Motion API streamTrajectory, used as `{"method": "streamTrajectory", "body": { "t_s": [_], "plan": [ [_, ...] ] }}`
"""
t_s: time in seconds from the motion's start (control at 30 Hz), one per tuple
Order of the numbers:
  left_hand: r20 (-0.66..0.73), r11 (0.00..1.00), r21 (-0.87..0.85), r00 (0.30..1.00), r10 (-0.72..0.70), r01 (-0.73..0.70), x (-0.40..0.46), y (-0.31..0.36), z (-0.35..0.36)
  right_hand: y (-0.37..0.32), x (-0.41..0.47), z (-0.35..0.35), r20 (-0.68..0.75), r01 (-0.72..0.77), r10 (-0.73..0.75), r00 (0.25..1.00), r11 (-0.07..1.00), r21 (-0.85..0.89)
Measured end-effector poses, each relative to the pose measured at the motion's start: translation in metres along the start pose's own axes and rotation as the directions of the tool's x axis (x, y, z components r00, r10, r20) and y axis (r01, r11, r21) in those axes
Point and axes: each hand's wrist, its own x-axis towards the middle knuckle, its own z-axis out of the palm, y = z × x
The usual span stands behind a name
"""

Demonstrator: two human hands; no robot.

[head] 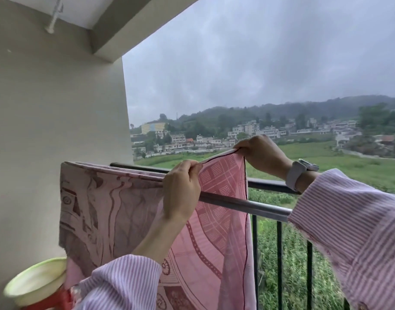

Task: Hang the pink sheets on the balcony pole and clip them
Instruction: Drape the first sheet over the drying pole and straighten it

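1. Pink sheets (214, 231), head view: draped over the balcony pole (248, 204), lying just inside the black railing (270, 185); darker layer at left, lighter checked layer at right
2. Progress, judged: hanging mostly done, top edge being spread; no clips visible, clipping remains
3. Left hand (180, 189): closed, pinching the hem
4. Right hand (261, 153): closed on the raised corner; watch (300, 173) on wrist

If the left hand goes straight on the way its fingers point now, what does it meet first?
The left hand pinches the pink sheet's top edge, fingers pointing right. Probably it meets the right hand holding the corner first.
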Motion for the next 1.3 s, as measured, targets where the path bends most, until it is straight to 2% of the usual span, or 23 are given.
{"method": "streamTrajectory", "body": {
  "t_s": [0.1,0.17,0.27,0.33,0.43,0.5,0.57,0.67,0.77,0.83,0.9,1.0,1.07,1.17,1.23,1.3],
  "plan": [
    [0.015,0.999,-0.034,1.000,0.027,-0.027,-0.010,0.053,0.029,0.031,-0.028,-0.042,0.013,-0.025,0.026,1.000,0.999,-0.044],
    [0.037,0.995,-0.074,0.997,0.064,-0.061,-0.017,0.094,0.051,0.053,-0.047,-0.076,-0.026,-0.042,0.040,0.999,0.997,-0.064],
    [0.079,0.984,-0.154,0.991,0.106,-0.093,-0.026,0.153,0.082,0.082,-0.071,-0.127,-0.085,-0.091,0.087,0.993,0.995,-0.041],
    [0.118,0.977,-0.194,0.987,0.113,-0.088,-0.031,0.184,0.098,0.099,-0.082,-0.153,-0.070,-0.120,0.119,0.990,0.993,-0.014],
    [0.222,0.979,-0.198,0.970,0.097,-0.052,-0.045,0.205,0.113,0.122,-0.099,-0.174,0.134,-0.183,0.186,0.973,0.983,-0.032],
    [0.340,0.989,-0.145,0.939,0.054,-0.004,-0.057,0.198,0.117,0.128,-0.114,-0.174,0.341,-0.219,0.236,0.910,0.972,-0.089],
    [0.384,0.993,-0.105,0.923,0.001,0.043,-0.072,0.186,0.115,0.125,-0.124,-0.167,0.462,-0.239,0.264,0.847,0.964,-0.114],
    [0.285,0.988,-0.144,0.959,-0.008,0.051,-0.097,0.172,0.104,0.105,-0.133,-0.157,0.521,-0.221,0.256,0.814,0.967,-0.129],
    [0.145,0.983,-0.183,0.989,0.001,0.026,-0.124,0.146,0.090,0.065,-0.146,-0.146,0.569,-0.135,0.172,0.804,0.985,-0.107],
    [0.113,0.985,-0.161,0.993,-0.041,0.059,-0.143,0.118,0.085,0.038,-0.157,-0.132,0.552,-0.056,0.099,0.828,0.994,-0.094],
    [0.117,0.993,-0.015,0.986,-0.117,0.119,-0.156,0.089,0.084,0.018,-0.168,-0.113,0.523,0.021,0.061,0.850,0.989,-0.148],
    [0.127,0.944,0.153,0.942,-0.311,0.291,-0.156,0.063,0.081,0.003,-0.177,-0.081,0.442,0.130,0.049,0.896,0.922,-0.366],
    [0.178,0.920,0.163,0.906,-0.383,0.357,-0.148,0.052,0.078,0.002,-0.180,-0.066,0.337,0.133,0.040,0.941,0.871,-0.472],
    [0.189,0.954,0.074,0.935,-0.300,0.291,-0.147,0.039,0.068,0.001,-0.186,-0.052,0.178,0.095,0.001,0.984,0.844,-0.528],
    [0.164,0.979,0.029,0.965,-0.203,0.201,-0.154,0.031,0.057,0.004,-0.190,-0.042,0.093,0.156,-0.125,0.988,0.806,-0.571],
    [0.126,0.989,-0.011,0.982,-0.142,0.145,-0.158,0.029,0.041,0.003,-0.192,-0.029,0.079,0.237,-0.235,0.969,0.780,-0.579]
  ]
}}
